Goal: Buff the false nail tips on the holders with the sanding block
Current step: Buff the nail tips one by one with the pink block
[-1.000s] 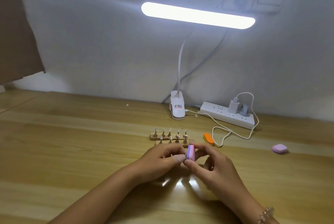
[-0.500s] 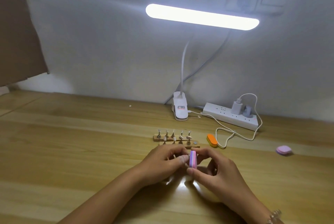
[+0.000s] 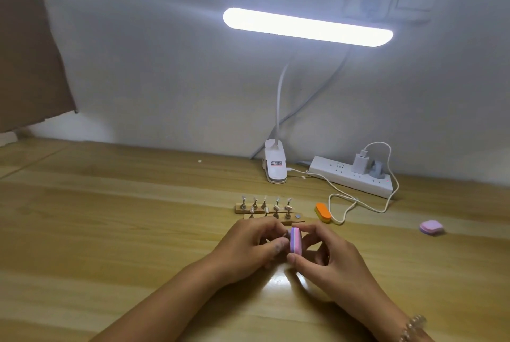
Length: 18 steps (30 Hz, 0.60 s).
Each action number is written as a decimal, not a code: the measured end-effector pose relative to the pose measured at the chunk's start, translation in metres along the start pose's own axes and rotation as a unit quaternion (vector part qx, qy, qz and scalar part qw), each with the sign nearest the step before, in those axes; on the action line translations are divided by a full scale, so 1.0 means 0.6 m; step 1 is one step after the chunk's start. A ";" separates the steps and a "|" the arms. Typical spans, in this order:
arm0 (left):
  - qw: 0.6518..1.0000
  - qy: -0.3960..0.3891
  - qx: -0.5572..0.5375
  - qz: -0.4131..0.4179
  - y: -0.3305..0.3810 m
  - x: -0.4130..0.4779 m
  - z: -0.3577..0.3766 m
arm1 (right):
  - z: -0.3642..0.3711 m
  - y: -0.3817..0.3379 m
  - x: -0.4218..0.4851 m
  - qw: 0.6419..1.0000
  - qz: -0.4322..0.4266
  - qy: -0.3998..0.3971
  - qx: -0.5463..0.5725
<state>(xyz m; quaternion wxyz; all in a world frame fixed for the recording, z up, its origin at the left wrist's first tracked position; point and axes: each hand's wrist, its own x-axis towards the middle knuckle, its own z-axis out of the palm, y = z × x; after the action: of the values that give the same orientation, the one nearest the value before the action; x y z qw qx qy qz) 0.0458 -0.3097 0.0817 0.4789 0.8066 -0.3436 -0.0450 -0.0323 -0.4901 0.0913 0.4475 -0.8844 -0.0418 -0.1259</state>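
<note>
Over the table (image 3: 110, 231), the right hand (image 3: 331, 259) pinches the sanding block (image 3: 295, 239) end to end between thumb and forefinger. The block is small and round-ended, with purple and pink layers. It is held on edge, its long axis running up and away from the person. The left hand (image 3: 248, 248) curls against its left face; whether it grips anything I cannot tell. Just beyond lie two wooden strips (image 3: 289, 220), one behind the other, carrying small stands with upright nail tips (image 3: 276, 200). An orange block (image 3: 323, 212) lies to their right.
</note>
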 end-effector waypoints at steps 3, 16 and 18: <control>0.999 -0.007 -0.029 -0.013 0.001 -0.002 -0.001 | 0.000 -0.001 0.000 1.000 -0.004 -0.003 0.000; 0.999 0.030 0.041 0.007 -0.008 0.002 0.002 | 0.000 0.001 0.001 1.000 -0.013 0.020 0.001; 0.998 0.030 0.045 0.005 -0.006 0.001 0.002 | -0.001 0.002 0.002 1.000 -0.010 0.019 -0.002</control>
<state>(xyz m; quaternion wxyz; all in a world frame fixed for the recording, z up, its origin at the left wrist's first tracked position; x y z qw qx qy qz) 0.0478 -0.3099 0.0781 0.4524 0.8265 -0.3349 -0.0023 -0.0313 -0.4913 0.0911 0.4448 -0.8824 -0.0418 -0.1474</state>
